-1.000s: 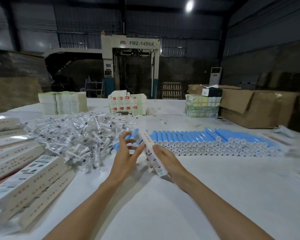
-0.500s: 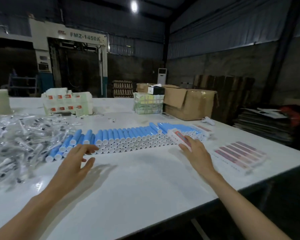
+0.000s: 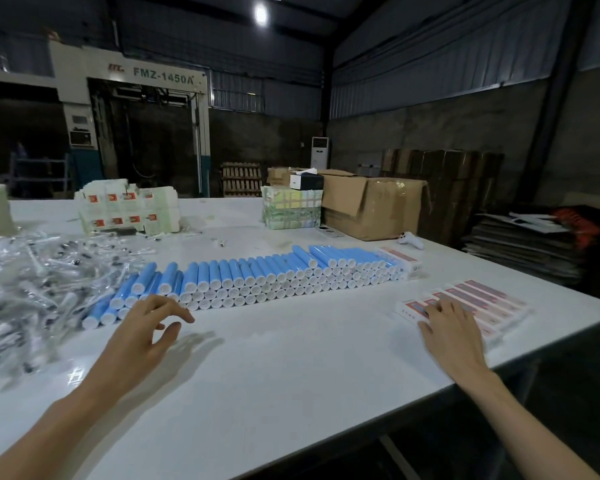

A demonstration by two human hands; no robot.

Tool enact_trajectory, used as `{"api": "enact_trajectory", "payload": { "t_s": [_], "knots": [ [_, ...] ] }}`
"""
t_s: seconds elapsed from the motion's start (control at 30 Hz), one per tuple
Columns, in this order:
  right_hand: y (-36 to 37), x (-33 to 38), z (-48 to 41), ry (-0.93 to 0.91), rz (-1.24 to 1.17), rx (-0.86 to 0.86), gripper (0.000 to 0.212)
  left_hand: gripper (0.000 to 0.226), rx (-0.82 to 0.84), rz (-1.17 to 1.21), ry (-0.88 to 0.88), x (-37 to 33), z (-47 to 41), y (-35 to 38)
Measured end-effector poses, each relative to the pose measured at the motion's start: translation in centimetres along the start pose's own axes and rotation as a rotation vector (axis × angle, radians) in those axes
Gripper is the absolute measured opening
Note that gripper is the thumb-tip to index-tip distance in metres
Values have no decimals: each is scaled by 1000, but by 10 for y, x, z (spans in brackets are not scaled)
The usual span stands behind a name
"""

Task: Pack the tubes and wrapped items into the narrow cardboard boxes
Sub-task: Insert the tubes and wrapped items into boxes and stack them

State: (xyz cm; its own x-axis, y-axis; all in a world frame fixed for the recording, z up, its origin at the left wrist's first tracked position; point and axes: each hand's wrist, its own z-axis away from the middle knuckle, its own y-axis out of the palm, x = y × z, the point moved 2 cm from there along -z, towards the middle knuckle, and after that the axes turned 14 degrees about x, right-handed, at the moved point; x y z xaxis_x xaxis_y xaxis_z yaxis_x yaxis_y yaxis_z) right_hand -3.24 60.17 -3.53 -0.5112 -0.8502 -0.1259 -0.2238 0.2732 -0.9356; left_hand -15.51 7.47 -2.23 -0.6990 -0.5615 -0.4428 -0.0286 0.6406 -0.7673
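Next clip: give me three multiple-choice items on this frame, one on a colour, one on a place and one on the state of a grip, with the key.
1. What colour are the bodies of the stacked tubes?
A red; B blue; C green.

2. What does the right-hand grip rest on?
A the tubes; B the floor; C the flat red-printed cartons.

3. What state is the left-hand grip in?
A open, holding nothing; B holding a tube; C pinching a carton.

Key:
1 B: the tube bodies are blue, with white caps.
2 C: its straight fingers lie spread on the cartons.
3 A: its loosely curled fingers enclose nothing.
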Motion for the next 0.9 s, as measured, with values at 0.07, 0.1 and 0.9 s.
{"api": "enact_trajectory", "payload": {
  "t_s": [0.07,0.1,0.9],
  "knots": [
    [-1,1,2,19,-9,-27,30,34,2,-5,-6,-1,0,-1],
    [0,1,3,26,-6,-35,28,34,4,-3,-9,-2,0,-1],
    [-85,324,20,-574,-1302,239,28,18,-76,-244,-242,-15,5,-15]
  ]
}}
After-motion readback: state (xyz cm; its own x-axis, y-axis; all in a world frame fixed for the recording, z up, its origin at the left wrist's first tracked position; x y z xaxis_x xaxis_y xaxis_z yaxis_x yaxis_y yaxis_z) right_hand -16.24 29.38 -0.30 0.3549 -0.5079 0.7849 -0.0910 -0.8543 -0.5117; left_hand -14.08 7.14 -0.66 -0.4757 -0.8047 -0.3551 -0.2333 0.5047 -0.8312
